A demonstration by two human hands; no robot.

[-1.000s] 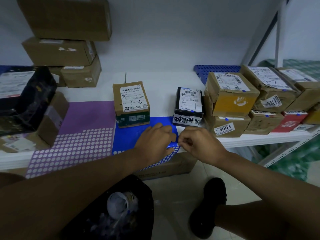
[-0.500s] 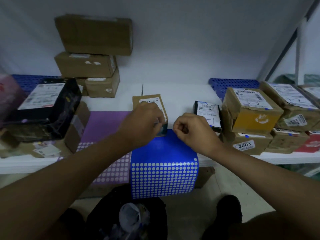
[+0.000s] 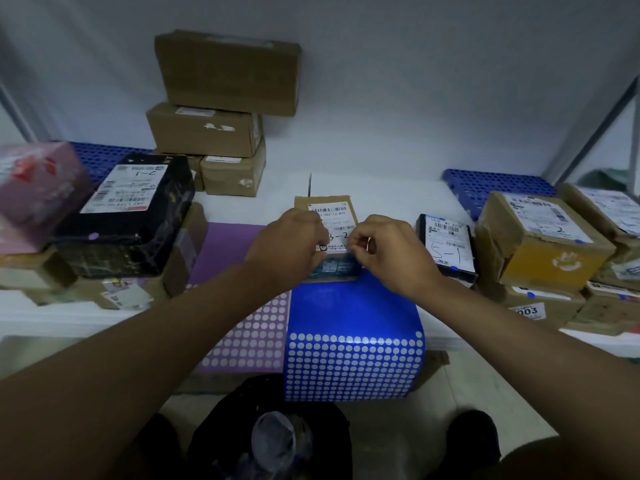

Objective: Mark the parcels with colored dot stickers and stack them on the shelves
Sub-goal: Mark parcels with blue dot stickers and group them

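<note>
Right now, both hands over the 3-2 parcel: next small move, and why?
Probably press the dot down onto the 3-2 parcel. Both hands, left hand and right hand, are pinched together over its label, just beyond the blue sticker sheet; no dot shows on it yet.

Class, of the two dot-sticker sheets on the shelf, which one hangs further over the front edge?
The blue sheet, right of the purple sheet; its dotted end droops lower below the shelf edge.
</note>
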